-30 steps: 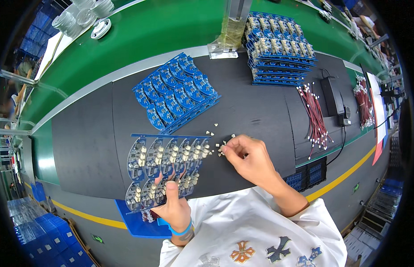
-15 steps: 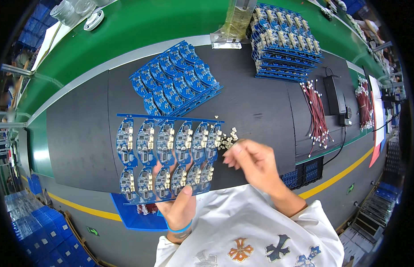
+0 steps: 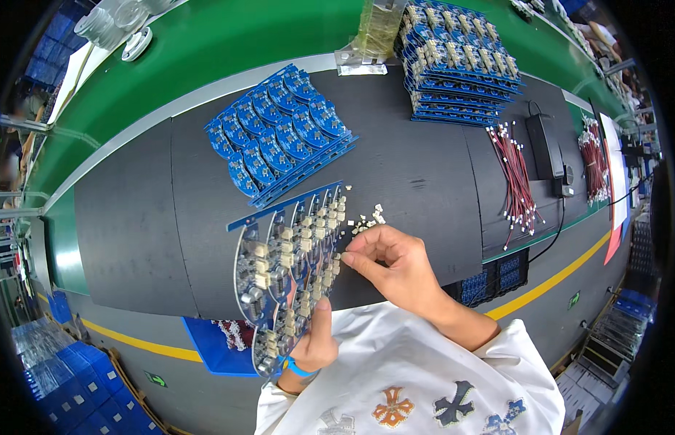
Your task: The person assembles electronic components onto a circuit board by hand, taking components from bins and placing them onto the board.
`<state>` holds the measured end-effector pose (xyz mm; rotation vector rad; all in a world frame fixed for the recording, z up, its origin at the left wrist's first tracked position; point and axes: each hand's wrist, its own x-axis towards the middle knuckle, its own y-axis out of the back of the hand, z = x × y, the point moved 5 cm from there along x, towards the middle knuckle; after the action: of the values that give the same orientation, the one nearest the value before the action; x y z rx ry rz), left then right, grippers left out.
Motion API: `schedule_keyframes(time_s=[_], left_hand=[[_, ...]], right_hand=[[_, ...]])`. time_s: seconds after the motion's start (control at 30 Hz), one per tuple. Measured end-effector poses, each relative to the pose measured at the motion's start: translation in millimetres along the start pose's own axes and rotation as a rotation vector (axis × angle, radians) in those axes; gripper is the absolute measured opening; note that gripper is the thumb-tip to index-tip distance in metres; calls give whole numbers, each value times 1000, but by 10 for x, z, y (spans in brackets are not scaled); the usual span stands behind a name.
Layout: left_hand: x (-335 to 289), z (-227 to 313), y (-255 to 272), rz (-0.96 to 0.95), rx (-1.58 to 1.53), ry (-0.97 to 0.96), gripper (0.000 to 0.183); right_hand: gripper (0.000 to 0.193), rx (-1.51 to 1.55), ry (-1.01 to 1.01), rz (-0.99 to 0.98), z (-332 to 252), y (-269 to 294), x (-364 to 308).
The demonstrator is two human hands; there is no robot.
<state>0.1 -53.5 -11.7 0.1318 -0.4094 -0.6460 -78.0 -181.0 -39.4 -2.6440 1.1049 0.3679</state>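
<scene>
My left hand (image 3: 317,341) grips a blue panel of circuit boards (image 3: 297,243) by its near edge, thumb on the front and fingers behind. The panel is tilted, its right side turned toward my other hand, and white connectors stand in rows on its boards. My right hand (image 3: 395,264) is closed in a pinch at the panel's right edge; a tiny pale piece seems to be at the fingertips, too small to make out. Just beyond that hand, loose white connectors (image 3: 370,219) lie scattered on the black work surface (image 3: 417,181).
A slanted stack of blue panels (image 3: 279,134) lies behind. Farther right rises a taller stack with connectors (image 3: 461,61), beside a metal post (image 3: 374,36). Red wire bundles (image 3: 511,181) and a black power adapter (image 3: 545,148) are at right. A blue bin (image 3: 218,355) sits below the table edge.
The panel has turned from nearly flat-on to steeply angled, its left side swinging nearer me. My right hand has moved slightly left, to the panel's edge.
</scene>
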Motion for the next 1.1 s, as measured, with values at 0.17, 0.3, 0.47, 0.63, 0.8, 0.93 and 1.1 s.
schedule_keyframes(time_s=[0.17, 0.3, 0.47, 0.63, 0.8, 0.93, 1.1], left_hand=[[52, -5, 14, -151, 148, -176, 27], [-28, -82, 10, -194, 21, -50, 62], [24, -44, 12, -209, 32, -102, 59], [41, -60, -8, 84, -118, 44, 35], [91, -40, -11, -38, -73, 60, 38], [49, -55, -14, -29, -107, 44, 38], [101, -10, -50, -11, -39, 40, 38]], right_hand=[[13, -1, 83, -28, 20, 5, 67], [14, 68, 69, -65, 1, -35, 84], [13, 89, 80, -41, 19, -40, 132], [14, -6, 74, -38, -21, -13, 105], [13, 45, 109, 4, 29, -18, 137], [13, 121, 28, -41, 78, -41, 168], [13, 9, 95, 11, 44, 2, 116]])
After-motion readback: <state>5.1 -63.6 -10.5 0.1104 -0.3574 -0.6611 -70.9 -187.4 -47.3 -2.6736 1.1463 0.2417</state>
